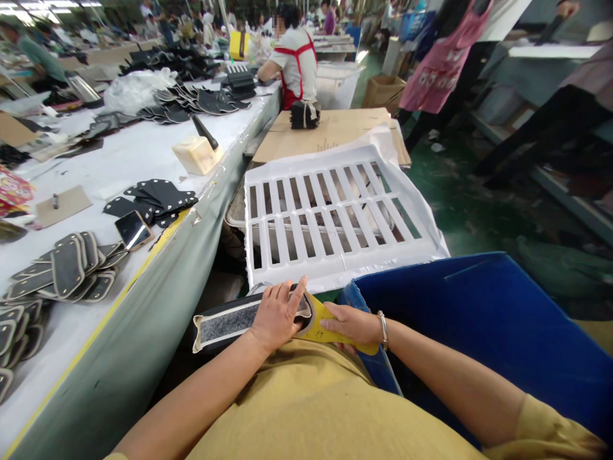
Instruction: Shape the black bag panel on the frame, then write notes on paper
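Low in front of my body lies a long black piece (225, 326) with a grey fuzzy panel and cream edges. My left hand (278, 316) is wrapped over its right part, fingers pressing from above. A flat yellow piece (318, 319) with a curved edge meets the black piece's right end; whether the two are joined I cannot tell. My right hand (352, 324), with a bangle at the wrist, grips the yellow piece between thumb and fingers. The undersides of both pieces are hidden.
A white slotted rack (306, 220) stands just ahead. At right is a blue bin (469, 306). The long table (158, 150) on the left bears grey panels (71, 265), a phone (134, 230) and a cream container (196, 153). Co-workers are farther off.
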The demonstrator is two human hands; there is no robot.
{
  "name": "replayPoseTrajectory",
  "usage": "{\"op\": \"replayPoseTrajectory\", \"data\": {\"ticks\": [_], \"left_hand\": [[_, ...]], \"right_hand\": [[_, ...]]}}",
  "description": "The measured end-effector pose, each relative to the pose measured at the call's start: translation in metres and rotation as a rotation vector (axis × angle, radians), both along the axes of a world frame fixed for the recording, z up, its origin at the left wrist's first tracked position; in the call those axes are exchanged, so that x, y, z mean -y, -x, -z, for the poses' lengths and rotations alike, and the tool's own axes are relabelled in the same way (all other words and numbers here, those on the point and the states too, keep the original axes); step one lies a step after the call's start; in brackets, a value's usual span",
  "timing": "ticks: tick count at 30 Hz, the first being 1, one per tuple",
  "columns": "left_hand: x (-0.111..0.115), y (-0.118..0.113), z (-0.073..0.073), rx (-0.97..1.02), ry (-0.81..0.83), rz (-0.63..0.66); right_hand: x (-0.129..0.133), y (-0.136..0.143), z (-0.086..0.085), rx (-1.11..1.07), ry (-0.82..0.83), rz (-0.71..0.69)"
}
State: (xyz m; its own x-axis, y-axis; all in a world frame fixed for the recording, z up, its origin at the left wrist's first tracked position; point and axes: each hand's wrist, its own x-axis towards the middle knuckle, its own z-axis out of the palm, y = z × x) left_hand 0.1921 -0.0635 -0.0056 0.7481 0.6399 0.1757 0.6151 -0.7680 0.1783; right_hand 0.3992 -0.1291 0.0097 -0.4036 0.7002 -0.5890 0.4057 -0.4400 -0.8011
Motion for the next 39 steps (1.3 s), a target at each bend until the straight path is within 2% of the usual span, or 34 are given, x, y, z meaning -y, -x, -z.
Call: {"op": "replayPoseTrajectory", "data": {"ticks": [8,16,20,25,29,33,39], "left_hand": [[0.001,0.001,0.001,-0.107,-0.104,0.014],[0.004,0.002,0.001,-0.208,-0.275,0.043],[0.004,0.005,0.003,-0.186,-0.266,0.047],[0.0,0.015,0.005,-0.151,-0.172,0.141],[-0.005,0.019,0.008,-0.047,-0.111,0.179],[-0.007,0.018,0.011,0.029,-0.15,0.188],[-0.009,0.016,0.01,0.023,-0.175,0.179]], "right_hand": [[-0.006,0.003,-0.007,-0.006,0.039,-0.028],[-0.006,0.005,0.006,-0.074,0.043,0.02],[-0.003,0.007,0.009,-0.087,0.037,0.064],[-0.001,0.009,0.009,-0.1,0.055,0.1],[-0.001,0.013,0.005,-0.087,0.065,0.115],[-0.001,0.018,0.002,-0.068,0.078,0.15],[-0.001,0.022,0.005,-0.104,0.098,0.232]]}}
